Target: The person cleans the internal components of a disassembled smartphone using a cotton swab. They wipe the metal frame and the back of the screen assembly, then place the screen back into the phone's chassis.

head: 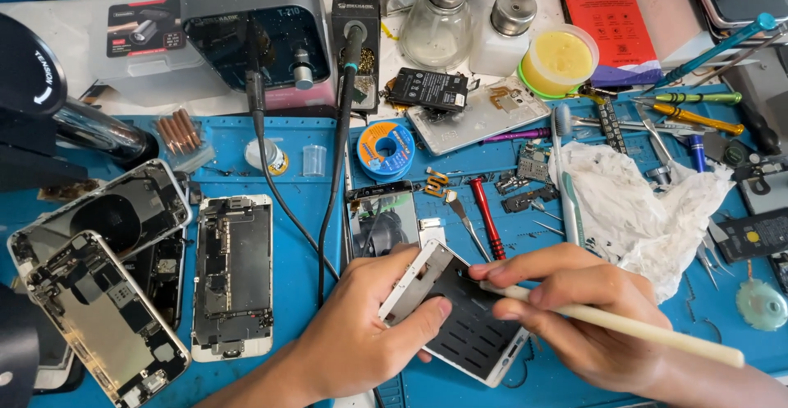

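My left hand (pixel 365 334) grips the left edge of an opened white phone frame (pixel 468 330), tilted on the blue mat, its dark inside facing up. My right hand (pixel 579 314) pinches a long cream-coloured stick tool (pixel 648 330) and its tip rests at the frame's upper inside edge. The tool's far end points to the lower right.
Several opened phones (pixel 234 272) lie at the left on the blue mat (pixel 304 244). A soldering station (pixel 258 30) with cables, a solder spool (pixel 386 149), glass bottles (pixel 439 18), a yellow paste tub (pixel 560 59), a crumpled white tissue (pixel 636 203), screwdrivers (pixel 698 116) and tweezers crowd the back and right.
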